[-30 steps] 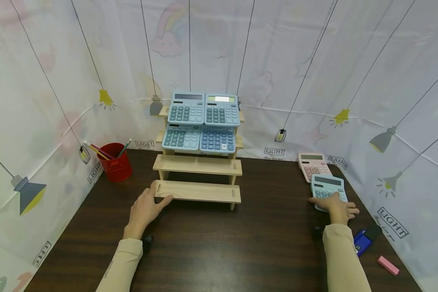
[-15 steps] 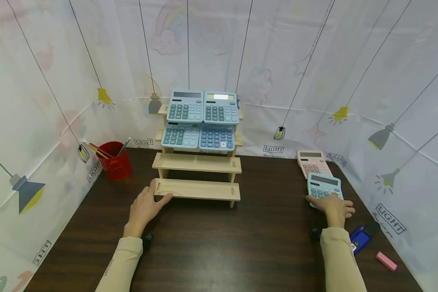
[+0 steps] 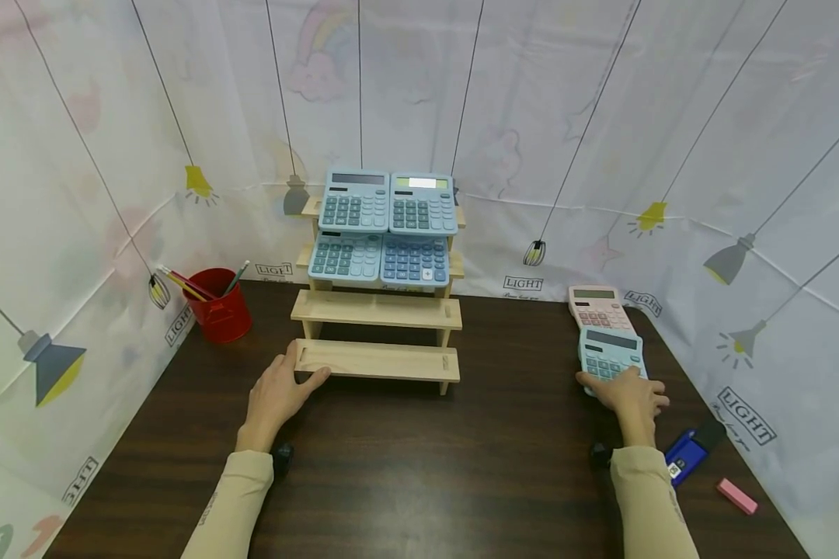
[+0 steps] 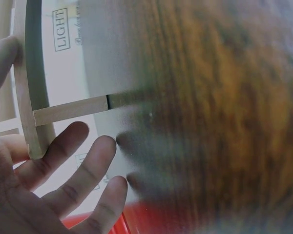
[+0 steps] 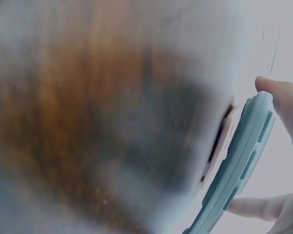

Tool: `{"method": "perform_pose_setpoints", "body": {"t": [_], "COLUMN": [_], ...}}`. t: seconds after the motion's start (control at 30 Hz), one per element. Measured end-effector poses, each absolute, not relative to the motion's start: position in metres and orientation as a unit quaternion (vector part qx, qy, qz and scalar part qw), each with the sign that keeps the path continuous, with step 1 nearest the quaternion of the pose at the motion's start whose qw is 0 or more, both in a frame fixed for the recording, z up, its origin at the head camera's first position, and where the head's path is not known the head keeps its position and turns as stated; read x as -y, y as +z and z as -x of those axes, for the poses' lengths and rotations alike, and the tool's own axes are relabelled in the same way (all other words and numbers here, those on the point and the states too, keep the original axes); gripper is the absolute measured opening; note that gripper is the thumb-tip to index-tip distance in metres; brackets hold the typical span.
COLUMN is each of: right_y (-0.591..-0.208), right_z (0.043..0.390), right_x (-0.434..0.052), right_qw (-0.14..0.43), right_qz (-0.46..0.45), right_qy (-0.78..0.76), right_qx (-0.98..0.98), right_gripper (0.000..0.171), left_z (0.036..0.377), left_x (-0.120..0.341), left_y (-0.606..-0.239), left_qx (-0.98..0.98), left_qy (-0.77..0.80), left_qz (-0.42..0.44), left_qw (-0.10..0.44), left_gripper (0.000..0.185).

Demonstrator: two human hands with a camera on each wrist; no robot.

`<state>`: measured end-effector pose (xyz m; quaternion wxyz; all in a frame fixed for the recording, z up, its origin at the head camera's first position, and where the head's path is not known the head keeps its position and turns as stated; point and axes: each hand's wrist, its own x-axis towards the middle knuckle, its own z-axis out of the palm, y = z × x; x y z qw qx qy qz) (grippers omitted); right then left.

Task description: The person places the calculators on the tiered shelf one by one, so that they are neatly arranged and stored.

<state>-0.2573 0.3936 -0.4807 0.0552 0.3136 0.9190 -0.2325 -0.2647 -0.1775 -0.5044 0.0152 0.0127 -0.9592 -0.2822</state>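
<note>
My left hand (image 3: 273,397) holds the left end of the lowest step of a wooden tiered rack (image 3: 377,362). Its thumb lies on the front edge and the index finger is at the board's end; in the left wrist view the other fingers (image 4: 100,153) stretch below it, near the table. At the right, my right hand (image 3: 632,397) grips a light blue calculator (image 3: 610,353) by its near part, thumb on the left side and fingers on the right. The right wrist view shows this calculator (image 5: 244,151) edge-on and tilted; its near end is partly hidden by the hand.
Two light blue calculators (image 3: 353,200) stand on the rack's top tier; a light blue and a bluer calculator (image 3: 415,260) are below. Behind my right hand lies a pink calculator (image 3: 594,307). A red bucket (image 3: 222,310) holds pencils. A blue item (image 3: 685,456) and pink block (image 3: 737,495) lie right.
The right hand and the light blue calculator have shifted left, toward the rack. The left hand has stayed in place on the lowest step.
</note>
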Motion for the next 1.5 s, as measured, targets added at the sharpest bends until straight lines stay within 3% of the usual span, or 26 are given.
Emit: {"method": "perform_pose_setpoints", "body": {"t": [0.67, 1.0, 1.5], "right_y": [-0.442, -0.421, -0.415], "right_z": [0.234, 0.225, 0.224], "right_x": [-0.314, -0.266, -0.199], "right_qw": [-0.03, -0.031, -0.08], "right_qz": [-0.189, -0.142, -0.065], "right_qy": [-0.22, -0.223, -0.196], "right_qx": [-0.956, -0.964, -0.975], "right_gripper": [0.12, 0.123, 0.107], "left_z": [0.268, 0.27, 0.264], "left_x": [0.175, 0.174, 0.176], "left_y": [-0.499, -0.498, -0.501], "left_qx": [0.959, 0.96, 0.961], "left_qy": [-0.284, -0.28, -0.275], "left_qz": [-0.009, -0.013, -0.01], "left_qw": [0.023, 0.023, 0.013], "left_gripper": [0.101, 0.102, 0.103]}}
